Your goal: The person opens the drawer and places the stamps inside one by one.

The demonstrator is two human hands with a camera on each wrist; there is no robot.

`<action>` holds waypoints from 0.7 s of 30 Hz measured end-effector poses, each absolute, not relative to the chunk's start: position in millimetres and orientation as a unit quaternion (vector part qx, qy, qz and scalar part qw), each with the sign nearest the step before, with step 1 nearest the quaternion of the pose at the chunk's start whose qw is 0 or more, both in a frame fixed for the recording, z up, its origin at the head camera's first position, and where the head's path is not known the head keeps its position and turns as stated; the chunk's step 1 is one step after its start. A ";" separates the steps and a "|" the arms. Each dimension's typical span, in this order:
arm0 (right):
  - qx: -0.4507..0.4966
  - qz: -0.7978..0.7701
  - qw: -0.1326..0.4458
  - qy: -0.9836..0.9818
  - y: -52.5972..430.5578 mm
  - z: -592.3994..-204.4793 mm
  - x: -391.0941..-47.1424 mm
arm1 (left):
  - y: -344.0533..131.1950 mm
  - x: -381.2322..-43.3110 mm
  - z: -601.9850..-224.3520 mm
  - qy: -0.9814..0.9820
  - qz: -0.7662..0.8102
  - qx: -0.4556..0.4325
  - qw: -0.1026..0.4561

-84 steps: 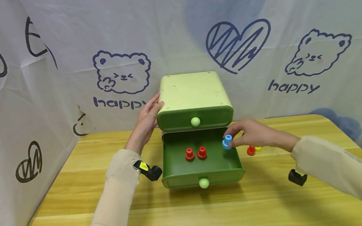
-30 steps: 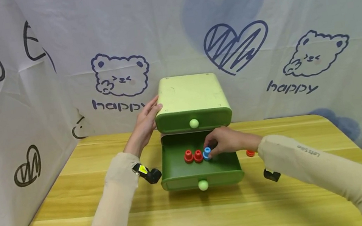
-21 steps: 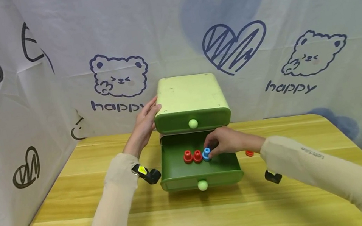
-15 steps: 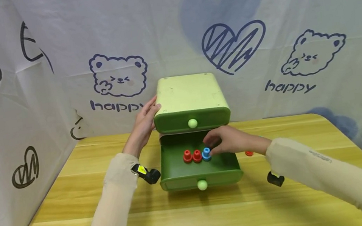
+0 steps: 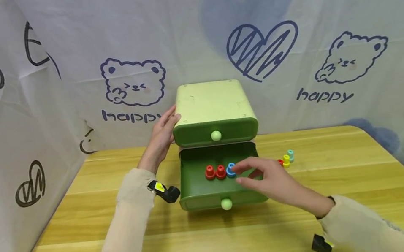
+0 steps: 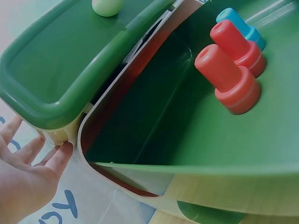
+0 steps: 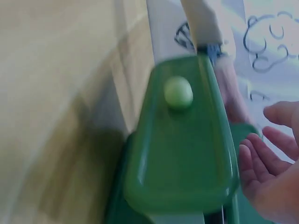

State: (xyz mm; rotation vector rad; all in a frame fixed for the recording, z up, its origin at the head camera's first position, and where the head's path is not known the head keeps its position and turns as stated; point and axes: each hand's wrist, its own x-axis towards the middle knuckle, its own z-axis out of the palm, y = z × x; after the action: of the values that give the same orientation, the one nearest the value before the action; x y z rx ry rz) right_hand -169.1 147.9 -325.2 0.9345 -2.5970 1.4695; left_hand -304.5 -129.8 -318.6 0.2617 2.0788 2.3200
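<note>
A: How does the left hand [image 5: 161, 137] lie?
B: You rest it against the left side of the cabinet [image 5: 214, 101], at the upper part. Your fingers are extended loosely and the tips touch the wall.
A: And the right hand [image 5: 273, 179]?
B: In the head view, it crosses the right side of the lower drawer [image 5: 199, 189], which is pulled out. Your thumb and forefinger are spread, with a gap between them. The forefinger overlaps the edge of the blue piece [image 5: 230, 171]; I cannot tell whether it touches.
A: Where does this piece stand?
B: Inside the lower drawer, upright, at the right end of a row. Beside it, to your left, stand the two red pieces [image 6: 229, 79].
A: What is beyond your right hand?
B: On the table [image 5: 240, 244], you have a red piece, partly hidden, a yellow piece [image 5: 286, 161] and a pale blue piece [image 5: 291, 155], close together. The upper drawer [image 5: 195, 135] is closed.
</note>
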 end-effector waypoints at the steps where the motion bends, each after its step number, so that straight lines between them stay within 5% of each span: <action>1: 0.299 0.480 0.007 -0.825 147.8 -327.0 -163.3 | -129.5 -304.7 -319.2 0.666 0.741 0.084 0.009; 21: 0.202 0.535 -0.032 -0.820 141.3 -367.9 -126.9 | -128.2 -303.3 -318.0 0.662 0.745 0.081 0.006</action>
State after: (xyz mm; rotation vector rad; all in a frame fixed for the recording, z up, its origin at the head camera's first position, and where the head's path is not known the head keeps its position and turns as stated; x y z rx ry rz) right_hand -126.9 141.3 -367.9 0.6494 -2.6293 1.7165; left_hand -303.3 -128.2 -318.0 0.2530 2.0704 2.3325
